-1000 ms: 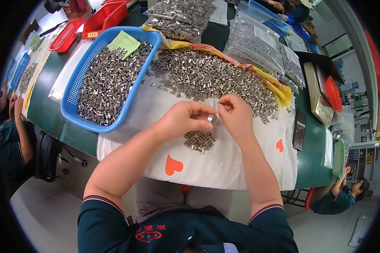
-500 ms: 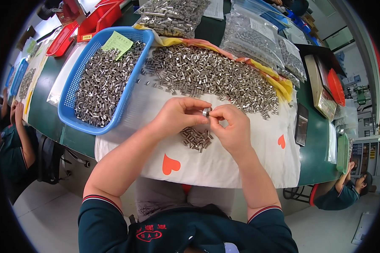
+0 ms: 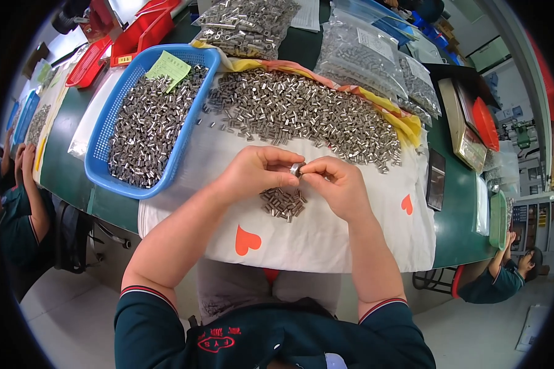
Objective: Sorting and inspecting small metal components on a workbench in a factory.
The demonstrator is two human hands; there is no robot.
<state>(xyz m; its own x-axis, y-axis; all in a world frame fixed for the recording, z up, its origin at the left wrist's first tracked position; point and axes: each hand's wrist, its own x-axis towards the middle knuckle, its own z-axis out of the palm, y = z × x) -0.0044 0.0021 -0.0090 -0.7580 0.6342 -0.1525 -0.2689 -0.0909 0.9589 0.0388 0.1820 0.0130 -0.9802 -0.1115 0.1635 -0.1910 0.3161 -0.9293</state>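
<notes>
Between the fingertips of both hands is a small round metal piece [image 3: 297, 169], silvery and ring-like; its exact kind is too small to make out. My left hand [image 3: 263, 168] pinches it from the left, thumb below and fingers above. From the right, my right hand [image 3: 333, 182] closes thumb and forefinger at its edge. Just under the hands, a little heap of short metal sleeves [image 3: 283, 203] lies on the white cloth [image 3: 326, 243] with red hearts. Beyond the hands spreads a large pile of similar metal sleeves [image 3: 301, 107].
At left stands a blue basket [image 3: 92, 161] full of metal sleeves, with a green note [image 3: 168, 71]. Bags of metal parts [image 3: 246, 27] and clear bags [image 3: 360, 55] sit behind a yellow cloth edge. A phone [image 3: 436, 179] lies at right. Co-workers sit at both sides.
Both hands keep the metal piece at nearly the same spot. My right fingers have closed in nearer to it, and the piece looks turned a little. The whole view has shifted slightly.
</notes>
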